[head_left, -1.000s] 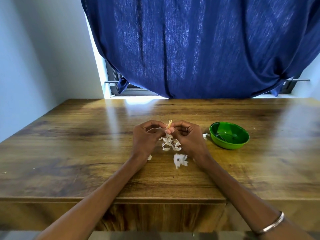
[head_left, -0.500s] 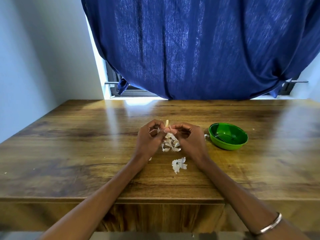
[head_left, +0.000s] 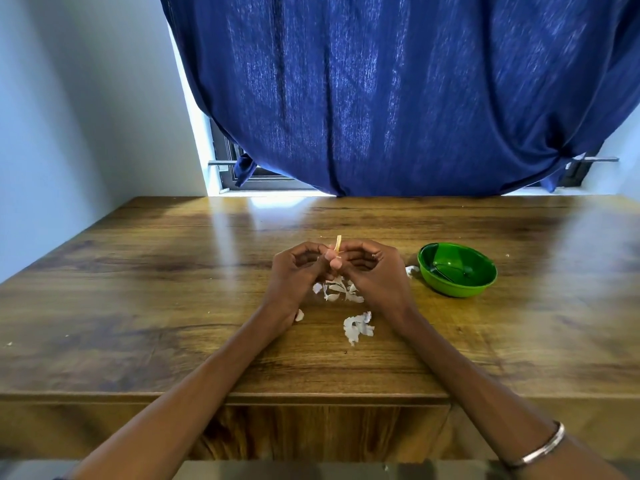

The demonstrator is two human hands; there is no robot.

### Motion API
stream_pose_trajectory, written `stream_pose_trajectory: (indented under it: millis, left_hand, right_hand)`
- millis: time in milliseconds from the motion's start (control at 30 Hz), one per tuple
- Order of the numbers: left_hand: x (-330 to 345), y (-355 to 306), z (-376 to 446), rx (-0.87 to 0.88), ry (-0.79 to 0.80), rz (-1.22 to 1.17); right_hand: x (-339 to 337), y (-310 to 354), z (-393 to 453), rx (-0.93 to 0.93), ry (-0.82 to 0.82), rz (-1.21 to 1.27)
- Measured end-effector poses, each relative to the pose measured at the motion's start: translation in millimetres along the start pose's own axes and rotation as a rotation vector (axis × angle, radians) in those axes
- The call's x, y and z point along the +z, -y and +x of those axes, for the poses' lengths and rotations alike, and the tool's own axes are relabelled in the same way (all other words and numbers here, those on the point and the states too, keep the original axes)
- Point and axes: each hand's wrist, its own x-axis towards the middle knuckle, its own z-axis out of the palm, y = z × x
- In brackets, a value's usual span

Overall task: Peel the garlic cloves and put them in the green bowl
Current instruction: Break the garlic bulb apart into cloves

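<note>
My left hand (head_left: pixel 294 271) and right hand (head_left: pixel 372 271) meet over the middle of the wooden worktop (head_left: pixel 138 306), fingers curled inward, thumbs and fingertips pressed together. Between them I pinch a garlic clove (head_left: pixel 335 261); most of it is hidden by my fingers, and a thin yellowish strip of skin (head_left: pixel 338 243) stands up above the pinch. So both grips are grasping the clove, not released.

Under my hands lies a small heap of white peel scraps (head_left: pixel 337 292), with a larger curled piece of peel (head_left: pixel 358 327) nearer to me and a small bit (head_left: pixel 299 315) beside my left wrist. The green bowl (head_left: pixel 457 270) sits on the worktop to the right of my right hand, apart from it; another white scrap (head_left: pixel 411 270) lies just beside its left rim. I cannot tell what lies inside the bowl. A metal bangle (head_left: pixel 543 450) circles my right forearm. A blue curtain (head_left: pixel 398 98) hangs behind the worktop.
</note>
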Motion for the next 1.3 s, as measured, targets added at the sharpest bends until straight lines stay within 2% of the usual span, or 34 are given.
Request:
stream_pose_trajectory:
  millis: [167, 367, 600, 1167, 1300]
  left_hand:
    - [-0.6, -0.6, -1.5, 0.023, 0.108, -0.043]
    - [-1.9, 3.7, 0.5, 0.07, 0.109, 0.039]
    - [-0.9, 6.8, 3.8, 0.063, 0.096, 0.013]
    - [4.2, 5.1, 2.2, 0.047, 0.16, 0.022]
    - [3.1, -1.0, -0.9, -0.034, 0.106, -0.111]
  right_hand:
    - [-3.1, -0.5, 1.6, 0.124, -0.008, 0.076]
    - [-1.5, -0.6, 1.7, 0.237, -0.023, 0.123]
    - [0.7, 1.5, 1.7, 0.326, -0.032, 0.253]
    - [3.5, 0.2, 3.9, 0.432, 0.037, 0.328]
    - [-2.2, -0.6, 6.7, 0.449, -0.023, 0.512]
